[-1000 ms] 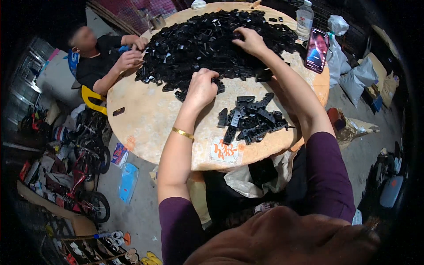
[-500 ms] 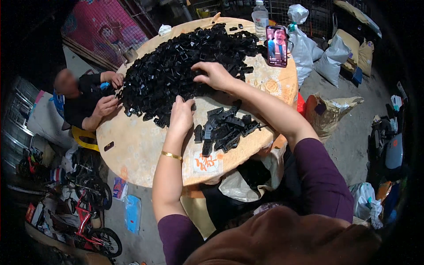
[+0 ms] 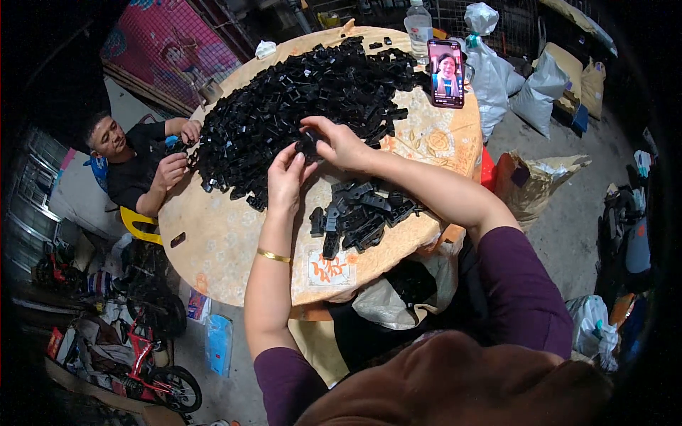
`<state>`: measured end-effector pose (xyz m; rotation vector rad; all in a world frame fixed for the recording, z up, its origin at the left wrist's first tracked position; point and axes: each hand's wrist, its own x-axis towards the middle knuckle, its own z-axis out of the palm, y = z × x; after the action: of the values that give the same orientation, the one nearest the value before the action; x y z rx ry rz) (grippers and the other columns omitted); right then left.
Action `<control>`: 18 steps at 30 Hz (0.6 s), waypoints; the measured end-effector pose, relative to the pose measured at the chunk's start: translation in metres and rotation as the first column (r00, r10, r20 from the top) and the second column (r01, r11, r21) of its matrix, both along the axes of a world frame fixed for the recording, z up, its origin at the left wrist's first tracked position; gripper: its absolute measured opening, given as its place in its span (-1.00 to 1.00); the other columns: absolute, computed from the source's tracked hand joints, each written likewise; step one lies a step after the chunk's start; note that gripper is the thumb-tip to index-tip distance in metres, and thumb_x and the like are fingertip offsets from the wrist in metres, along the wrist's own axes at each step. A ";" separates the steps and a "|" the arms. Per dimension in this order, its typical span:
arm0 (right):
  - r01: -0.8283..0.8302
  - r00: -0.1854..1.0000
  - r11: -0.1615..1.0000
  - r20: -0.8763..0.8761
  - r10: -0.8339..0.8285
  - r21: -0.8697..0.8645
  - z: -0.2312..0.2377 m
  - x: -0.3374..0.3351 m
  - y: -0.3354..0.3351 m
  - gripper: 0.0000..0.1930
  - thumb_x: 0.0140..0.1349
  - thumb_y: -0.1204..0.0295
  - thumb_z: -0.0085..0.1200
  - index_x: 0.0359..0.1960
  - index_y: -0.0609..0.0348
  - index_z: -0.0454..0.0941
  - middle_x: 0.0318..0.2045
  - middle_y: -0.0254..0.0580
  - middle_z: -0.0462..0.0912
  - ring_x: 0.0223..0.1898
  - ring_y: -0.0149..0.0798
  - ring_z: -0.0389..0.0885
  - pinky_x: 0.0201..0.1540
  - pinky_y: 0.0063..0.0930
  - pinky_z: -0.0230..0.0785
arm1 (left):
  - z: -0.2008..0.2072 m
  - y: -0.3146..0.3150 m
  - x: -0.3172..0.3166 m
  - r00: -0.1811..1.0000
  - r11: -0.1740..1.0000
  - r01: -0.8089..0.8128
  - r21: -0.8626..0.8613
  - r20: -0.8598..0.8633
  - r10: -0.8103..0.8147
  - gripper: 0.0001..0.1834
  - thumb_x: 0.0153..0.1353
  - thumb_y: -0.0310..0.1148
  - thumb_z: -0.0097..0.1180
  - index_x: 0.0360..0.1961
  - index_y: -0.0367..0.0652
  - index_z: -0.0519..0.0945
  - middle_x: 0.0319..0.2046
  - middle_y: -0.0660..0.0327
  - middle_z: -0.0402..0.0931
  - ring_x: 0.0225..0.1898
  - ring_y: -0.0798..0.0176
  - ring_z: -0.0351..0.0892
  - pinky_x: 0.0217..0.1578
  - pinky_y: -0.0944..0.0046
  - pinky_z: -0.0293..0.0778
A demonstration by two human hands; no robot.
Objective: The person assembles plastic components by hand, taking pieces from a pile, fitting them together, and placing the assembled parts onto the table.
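Left hand [image 3: 285, 183] and right hand [image 3: 347, 150], fingers partly curled, together grip a small, dark black piece [image 3: 308, 147], its outline partly hidden.

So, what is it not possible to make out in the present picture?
All in the head view:
Black part, exact shape: partly covered by the left hand and right hand.
Large black pile, lower pieces: hidden by those on top.
Pale sack, contents: lost in shadow.
Co-worker's hands, whether they hold anything: too small to tell.
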<state>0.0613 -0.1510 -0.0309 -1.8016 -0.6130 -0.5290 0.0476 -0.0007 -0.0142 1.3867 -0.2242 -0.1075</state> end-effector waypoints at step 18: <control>0.074 0.955 0.995 0.292 -0.051 -0.068 0.007 -0.007 -0.002 -0.79 -0.01 0.60 0.01 -0.28 0.22 0.53 -0.39 -0.12 0.58 -0.32 -0.20 0.57 -0.28 -0.48 0.40 | -0.003 0.008 0.005 0.976 0.970 -0.082 0.228 0.214 0.032 -0.74 0.07 -0.48 0.06 -0.18 -0.29 0.39 -0.49 0.26 0.49 -0.52 0.50 0.42 -0.58 0.53 0.32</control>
<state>0.0538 -0.1531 -0.0240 -1.8364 -0.7872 -0.8331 0.0526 0.0075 -0.0176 1.6415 -0.3552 0.0634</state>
